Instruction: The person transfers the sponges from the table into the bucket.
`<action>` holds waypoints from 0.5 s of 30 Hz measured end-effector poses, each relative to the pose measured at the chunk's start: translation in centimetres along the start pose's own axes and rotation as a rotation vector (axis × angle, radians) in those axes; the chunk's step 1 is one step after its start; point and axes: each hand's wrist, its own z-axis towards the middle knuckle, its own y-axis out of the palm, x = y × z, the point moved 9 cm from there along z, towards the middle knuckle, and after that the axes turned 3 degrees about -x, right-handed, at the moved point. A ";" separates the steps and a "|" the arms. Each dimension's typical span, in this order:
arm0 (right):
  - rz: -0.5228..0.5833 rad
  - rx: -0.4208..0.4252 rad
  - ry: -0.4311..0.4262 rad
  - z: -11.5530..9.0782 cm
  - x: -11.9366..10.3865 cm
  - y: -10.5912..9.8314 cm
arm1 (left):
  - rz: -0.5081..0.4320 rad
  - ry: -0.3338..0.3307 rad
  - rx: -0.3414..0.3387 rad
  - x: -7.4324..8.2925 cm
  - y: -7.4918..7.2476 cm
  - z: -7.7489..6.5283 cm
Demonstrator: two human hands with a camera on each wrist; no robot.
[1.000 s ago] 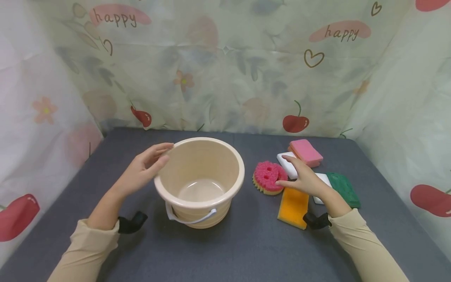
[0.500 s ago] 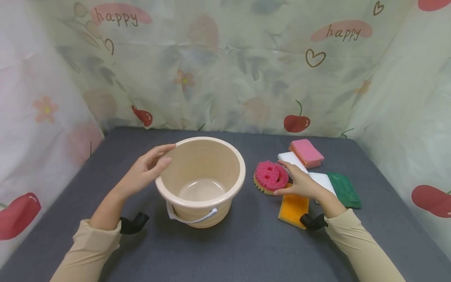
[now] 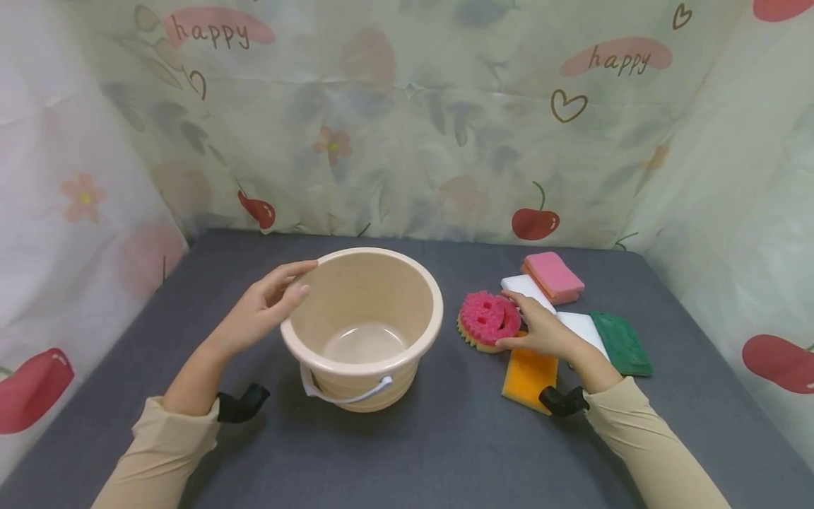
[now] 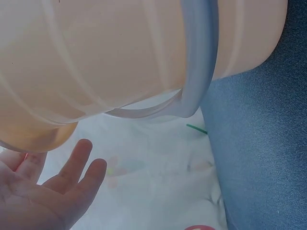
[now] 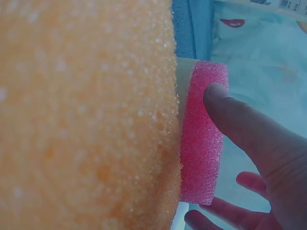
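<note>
A pink smiley-face scrub sponge (image 3: 482,319) with a yellow underside lies to the right of a beige bucket (image 3: 372,293). My right hand (image 3: 545,332) holds the sponge at its right edge between thumb and fingers; the right wrist view shows the thumb against the sponge's pink layer (image 5: 204,139). My left hand (image 3: 254,314), fingers loosely extended, stays at the bucket's left rim. Seen from the left wrist, the fingertips lie close to the rim, and contact there is hard to tell. The bucket stands upright with its light handle (image 3: 350,400) hanging at the front.
Under my right forearm lies an orange sponge (image 3: 529,375). Behind and beside that hand are a white sponge (image 3: 523,284), a pink sponge (image 3: 552,274), another white piece (image 3: 581,326) and a green scouring pad (image 3: 620,343). A printed curtain (image 3: 407,155) encloses the dark table (image 3: 407,459).
My right hand has lowered and come leftward onto the smiley-face sponge, then held still there over the last half second. The left hand and bucket have hardly moved.
</note>
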 end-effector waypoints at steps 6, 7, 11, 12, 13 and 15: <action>-0.001 0.012 0.001 0.0 0.0 -0.1 | -0.002 -0.002 -0.001 0.0 0.0 0.0; -0.001 0.015 0.001 0.0 0.0 -0.2 | -0.002 -0.001 -0.001 0.0 0.0 0.0; 0.010 0.026 0.010 -0.1 -0.2 -0.5 | -0.004 0.004 0.000 0.1 0.0 0.0; 0.013 0.027 0.013 -0.1 -0.3 -0.6 | -0.003 0.005 0.001 0.0 0.0 0.0; 0.018 0.030 0.014 -0.2 -0.4 -0.7 | -0.002 0.006 0.001 0.0 0.0 0.0; 0.030 0.037 0.013 -0.2 -0.8 -1.0 | 0.000 0.007 0.002 0.0 0.0 0.0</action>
